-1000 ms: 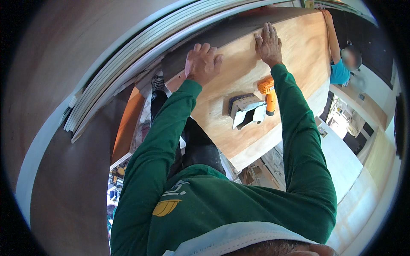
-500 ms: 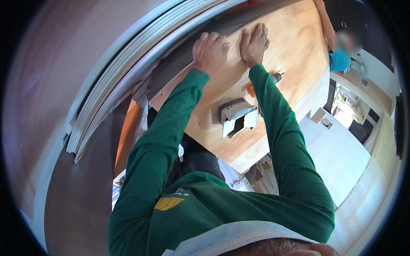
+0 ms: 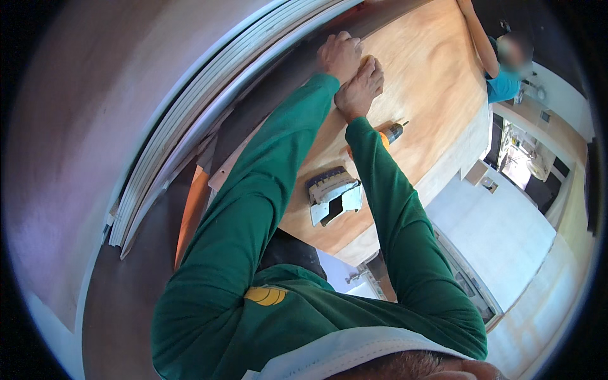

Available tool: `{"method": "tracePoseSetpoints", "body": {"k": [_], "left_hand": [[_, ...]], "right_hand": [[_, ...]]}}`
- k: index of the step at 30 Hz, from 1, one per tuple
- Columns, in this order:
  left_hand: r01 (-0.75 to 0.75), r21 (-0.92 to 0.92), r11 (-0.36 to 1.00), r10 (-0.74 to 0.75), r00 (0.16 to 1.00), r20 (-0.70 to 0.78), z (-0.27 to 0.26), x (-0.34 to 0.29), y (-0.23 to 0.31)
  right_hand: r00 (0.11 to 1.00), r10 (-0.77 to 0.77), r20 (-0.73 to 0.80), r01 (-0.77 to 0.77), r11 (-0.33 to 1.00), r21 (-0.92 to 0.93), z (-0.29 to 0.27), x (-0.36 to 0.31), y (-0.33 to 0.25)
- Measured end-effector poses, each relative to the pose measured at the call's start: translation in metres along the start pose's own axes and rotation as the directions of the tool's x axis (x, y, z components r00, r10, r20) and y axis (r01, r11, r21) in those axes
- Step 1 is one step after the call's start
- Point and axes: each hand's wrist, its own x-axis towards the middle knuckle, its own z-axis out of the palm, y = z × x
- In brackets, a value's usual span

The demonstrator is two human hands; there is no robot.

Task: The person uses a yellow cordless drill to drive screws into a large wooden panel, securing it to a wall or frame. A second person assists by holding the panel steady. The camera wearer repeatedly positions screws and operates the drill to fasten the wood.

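Both hands are at the left edge of a large light-brown wooden panel, where it meets a dark strip. My left hand is at that edge with its fingers curled; what lies under them is hidden. Close beside it, slightly nearer, my right hand has bent, closed fingers against the wood. Anything inside its grip cannot be made out. Partly behind my right forearm lies an orange and black power drill, its bit pointing away. A small open carton, white with a dark blue end, sits on the panel between my forearms.
Several thin sheets stand stacked along the left. Another person in a blue top is at the panel's far right, one arm on its edge. A pale board lies to the right, and an orange panel stands at lower left.
My hands were flatter and apart on the panel; they have come together, with fingers now curled. My left hand moved right and farther away, my right hand left and nearer.
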Motion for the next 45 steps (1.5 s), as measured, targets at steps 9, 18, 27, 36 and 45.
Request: {"method": "tracePoseSetpoints", "body": {"k": [9, 18, 27, 36, 45], "left_hand": [[-0.034, 0.038, 0.999, 0.031, 0.996, 0.081, -0.016, 0.004, 0.01], [0.043, -0.019, 0.999, -0.041, 0.996, 0.076, -0.013, 0.009, 0.008], [-0.009, -0.024, 1.0, 0.009, 1.0, 0.013, -0.008, 0.012, 0.004], [0.012, 0.023, 1.0, -0.013, 0.998, 0.064, -0.01, 0.011, 0.005], [-0.008, 0.003, 1.0, 0.008, 1.0, 0.014, -0.004, 0.01, -0.001]], "right_hand": [[0.998, 0.046, 0.038, -0.046, 0.999, -0.002, -0.003, 0.002, -0.003], [0.998, 0.033, 0.045, -0.032, 0.999, -0.013, -0.001, 0.004, 0.001], [1.0, 0.013, 0.024, -0.013, 1.0, -0.01, -0.002, 0.007, 0.0], [1.0, 0.029, 0.01, -0.029, 0.999, -0.016, 0.003, 0.001, 0.001], [0.999, 0.031, 0.027, -0.031, 0.999, -0.023, 0.004, 0.003, 0.005]]}}
